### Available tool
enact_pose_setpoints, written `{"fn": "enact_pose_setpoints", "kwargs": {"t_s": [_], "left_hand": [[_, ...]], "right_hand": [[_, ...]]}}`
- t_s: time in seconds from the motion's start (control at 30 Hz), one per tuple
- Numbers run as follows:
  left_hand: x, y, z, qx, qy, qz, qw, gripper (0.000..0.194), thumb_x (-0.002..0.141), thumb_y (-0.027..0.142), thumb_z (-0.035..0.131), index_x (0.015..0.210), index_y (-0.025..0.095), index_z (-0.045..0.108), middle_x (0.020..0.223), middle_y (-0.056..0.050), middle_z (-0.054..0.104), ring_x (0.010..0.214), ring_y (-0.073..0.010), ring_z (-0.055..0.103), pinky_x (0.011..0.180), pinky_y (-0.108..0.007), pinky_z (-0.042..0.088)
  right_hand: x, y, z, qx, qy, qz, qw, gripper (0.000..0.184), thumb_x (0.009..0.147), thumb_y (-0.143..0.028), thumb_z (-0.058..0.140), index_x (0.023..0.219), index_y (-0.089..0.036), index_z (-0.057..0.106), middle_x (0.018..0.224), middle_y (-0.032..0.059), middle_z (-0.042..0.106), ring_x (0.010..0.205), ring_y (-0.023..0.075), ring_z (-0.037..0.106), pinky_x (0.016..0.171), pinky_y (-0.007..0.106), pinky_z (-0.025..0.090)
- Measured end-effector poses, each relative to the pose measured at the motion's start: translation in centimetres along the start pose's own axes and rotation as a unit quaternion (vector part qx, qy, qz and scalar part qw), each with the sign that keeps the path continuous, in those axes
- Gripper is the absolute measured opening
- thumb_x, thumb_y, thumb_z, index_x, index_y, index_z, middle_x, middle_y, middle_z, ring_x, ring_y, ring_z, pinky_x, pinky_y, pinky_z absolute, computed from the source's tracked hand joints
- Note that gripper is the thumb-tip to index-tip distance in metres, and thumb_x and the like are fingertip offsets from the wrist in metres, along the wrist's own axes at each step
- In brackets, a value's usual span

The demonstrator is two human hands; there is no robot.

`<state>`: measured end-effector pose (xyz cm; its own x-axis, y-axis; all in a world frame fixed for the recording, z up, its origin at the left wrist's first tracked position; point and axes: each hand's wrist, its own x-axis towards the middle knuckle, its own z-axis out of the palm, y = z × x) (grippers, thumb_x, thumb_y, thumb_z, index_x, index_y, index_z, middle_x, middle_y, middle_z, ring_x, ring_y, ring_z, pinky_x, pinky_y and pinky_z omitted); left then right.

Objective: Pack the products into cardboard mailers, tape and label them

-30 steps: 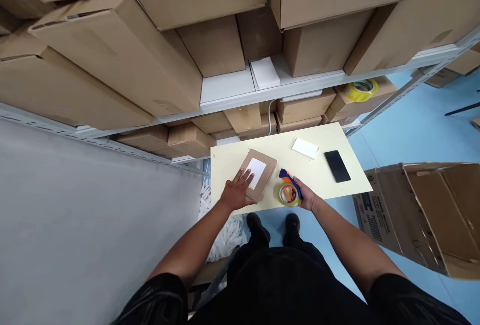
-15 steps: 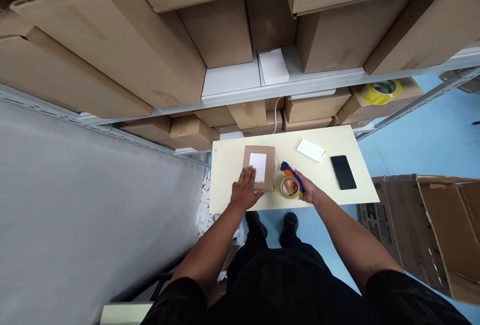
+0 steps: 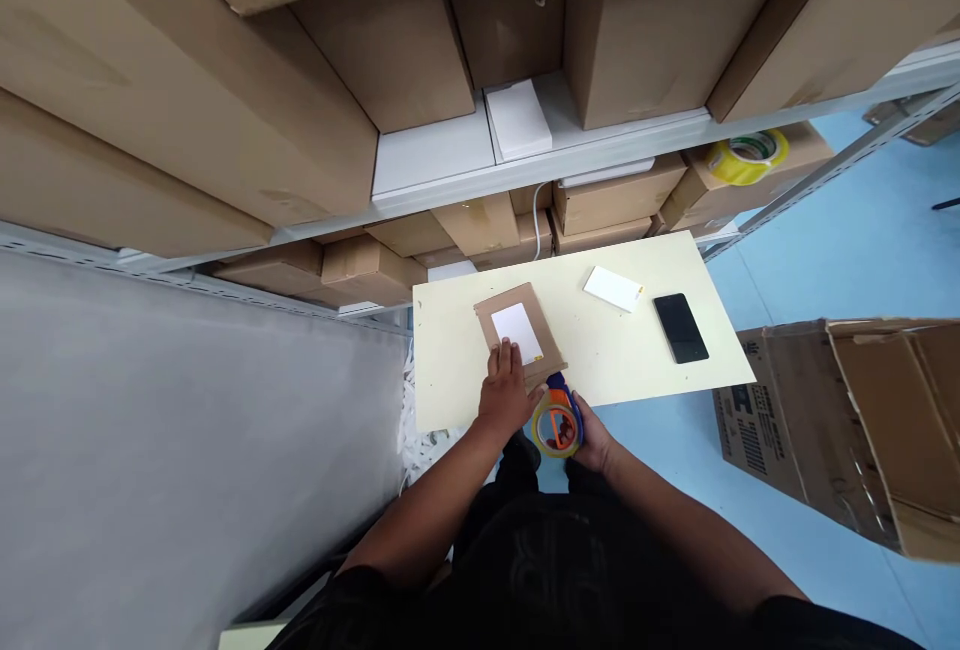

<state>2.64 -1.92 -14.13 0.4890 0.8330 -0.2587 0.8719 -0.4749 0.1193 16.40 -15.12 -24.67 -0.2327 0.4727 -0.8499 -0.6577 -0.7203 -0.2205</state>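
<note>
A small flat cardboard box (image 3: 543, 320) lies turned at an angle on the pale tabletop (image 3: 457, 330), with a white label (image 3: 513, 322) on its top face. My left hand (image 3: 507, 390) rests flat on the box and label, fingers stretched out. In my right hand (image 3: 591, 435) is a blue and orange tape dispenser (image 3: 557, 420) loaded with a roll of clear yellowish tape. The dispenser's head sits against the near edge of the box, at the table's front edge.
A white card-like pack (image 3: 613, 288) and a black phone (image 3: 680, 328) lie to the right on the table. Behind stand shelves (image 3: 442, 180) full of cartons, with a yellow tape roll (image 3: 748, 157) on one. A large open carton (image 3: 825, 420) stands on the floor at right.
The cardboard box has turned so its near edge points right and toward me. My right hand has brought the tape dispenser nearer, down to that edge. The view has shifted slightly.
</note>
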Motion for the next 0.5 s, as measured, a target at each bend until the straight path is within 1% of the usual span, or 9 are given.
{"fn": "enact_pose_setpoints", "kwargs": {"t_s": [0.07,0.13,0.17,0.23,0.33,0.37,0.4,0.43,0.5], "left_hand": [[-0.8,0.3,0.2,-0.001,0.002,0.011,1.0,0.093,0.095,0.062,0.054,0.165,0.01,0.024,0.17,-0.022,0.026,0.156,-0.0398,0.024,0.121,-0.052,0.038],[-1.2,0.0,0.2,0.003,-0.003,0.022,1.0,0.085,0.097,0.056,0.055,0.163,0.009,0.03,0.17,-0.022,0.028,0.153,-0.0391,0.03,0.12,-0.05,0.039],[-1.2,-0.4,0.1,0.005,-0.007,0.03,1.0,0.081,0.098,0.053,0.055,0.162,0.009,0.033,0.169,-0.022,0.029,0.151,-0.0384,0.034,0.119,-0.049,0.041],[-0.7,-1.8,-0.3,0.011,-0.016,0.061,0.998,0.071,0.099,0.046,0.055,0.159,0.012,0.04,0.167,-0.02,0.034,0.145,-0.036,0.042,0.116,-0.047,0.043],[1.0,-4.9,-1.2,0.017,-0.021,0.134,0.991,0.059,0.1,0.038,0.056,0.156,0.022,0.048,0.162,-0.013,0.047,0.138,-0.0322,0.05,0.117,-0.047,0.041],[1.7,-6.1,-1.6,0.018,-0.017,0.153,0.988,0.058,0.099,0.039,0.057,0.155,0.026,0.049,0.16,-0.01,0.05,0.139,-0.0322,0.05,0.12,-0.05,0.038],[2.3,-7.1,-1.9,0.02,-0.01,0.162,0.986,0.06,0.099,0.043,0.059,0.156,0.029,0.049,0.159,-0.009,0.051,0.144,-0.0337,0.045,0.123,-0.053,0.031],[3.0,-8.0,-2.1,0.023,-0.001,0.155,0.988,0.066,0.096,0.05,0.061,0.158,0.03,0.047,0.161,-0.009,0.049,0.15,-0.0367,0.037,0.126,-0.058,0.024],[4.1,-9.2,-2.2,0.024,0.01,0.111,0.993,0.083,0.09,0.066,0.064,0.162,0.032,0.039,0.168,-0.008,0.038,0.157,-0.0432,0.02,0.125,-0.069,0.011]], "right_hand": [[0.4,-2.0,0.6,0.053,0.0,-0.017,0.998,0.066,0.096,-0.079,0.035,0.087,-0.022,0.069,0.062,0.0029,0.069,0.065,0.0202,0.067,0.086,0.038,0.061],[0.7,-4.6,0.8,0.053,-0.016,-0.031,0.998,0.065,0.098,-0.075,0.035,0.096,-0.021,0.071,0.074,0.0056,0.075,0.073,0.0218,0.071,0.084,0.038,0.061],[0.9,-6.1,0.7,0.036,-0.019,-0.026,0.999,0.065,0.098,-0.075,0.036,0.096,-0.02,0.071,0.074,0.0063,0.075,0.073,0.0219,0.071,0.081,0.037,0.062],[1.2,-9.3,0.3,-0.005,-0.007,-0.018,1.0,0.062,0.098,-0.074,0.039,0.092,-0.02,0.07,0.065,0.0051,0.072,0.064,0.0203,0.069,0.074,0.035,0.062],[1.6,-14.1,0.1,-0.021,-0.009,0.008,1.0,0.049,0.099,-0.066,0.051,0.088,-0.021,0.067,0.056,0.0014,0.066,0.052,0.0178,0.063,0.064,0.033,0.062],[1.7,-15.4,0.2,-0.029,-0.008,0.024,0.999,0.047,0.098,-0.064,0.054,0.087,-0.021,0.066,0.054,0.0006,0.065,0.049,0.0175,0.061,0.061,0.033,0.061],[1.8,-16.5,0.5,-0.038,-0.01,0.033,0.999,0.044,0.098,-0.062,0.057,0.087,-0.02,0.065,0.055,0.0006,0.065,0.049,0.0174,0.061,0.059,0.033,0.061],[1.8,-17.4,0.9,-0.048,-0.005,0.04,0.998,0.041,0.097,-0.06,0.06,0.088,-0.02,0.065,0.056,0.0006,0.066,0.048,0.0173,0.061,0.057,0.032,0.06],[2.0,-18.6,1.9,-0.069,0.01,0.047,0.996,0.039,0.094,-0.059,0.066,0.088,-0.02,0.064,0.057,0.0006,0.066,0.048,0.0173,0.061,0.055,0.032,0.06]]}}
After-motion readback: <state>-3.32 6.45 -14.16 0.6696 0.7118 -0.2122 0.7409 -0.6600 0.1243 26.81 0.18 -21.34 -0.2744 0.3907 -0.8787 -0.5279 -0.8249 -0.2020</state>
